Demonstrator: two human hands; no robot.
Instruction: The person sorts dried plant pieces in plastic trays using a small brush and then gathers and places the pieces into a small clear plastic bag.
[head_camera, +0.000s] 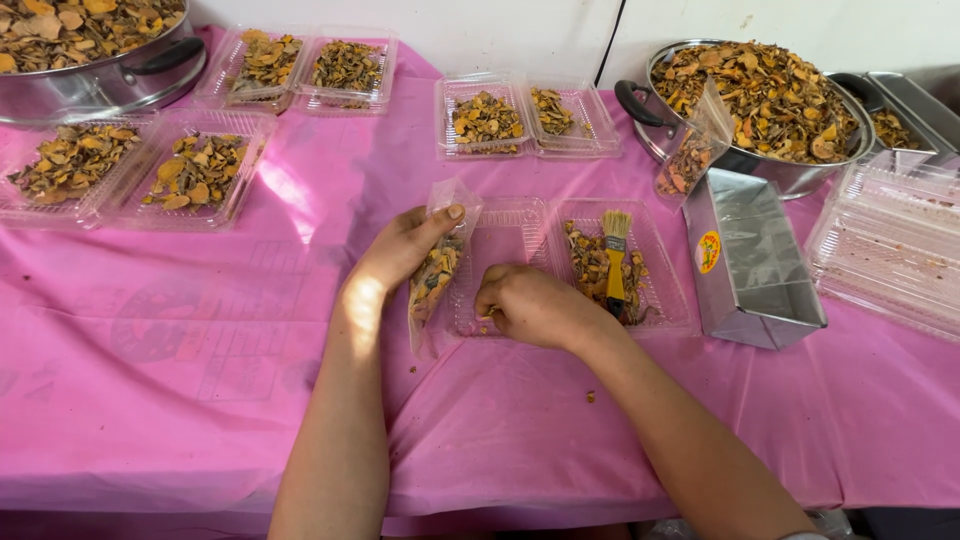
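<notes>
left hand (400, 248) grip pinching clear pouch (437, 270) of dried slices, right hand (530, 305) grip pressed together in tray (500, 235)

Two large round metal pots heaped with dried orange-brown slices stand on the pink-covered bench (200, 400): one at the far left (120, 75), one at the far right (790, 175).

Four open clear plastic hinged clamshell trays show, each with two halves: far left (135, 170), back left (300, 65), back centre (525, 120) and centre front (570, 265). A stack of empty clear trays (890, 245) lies at the right; its number cannot be told.

There are two small clear plastic bags of slices (435, 275) (690, 150), one yellow-handled bristle brush (615, 265), one rectangular steel tin (750, 260), one steel tray behind the right pot (915, 110), and two hands (400, 245) (535, 305).
</notes>
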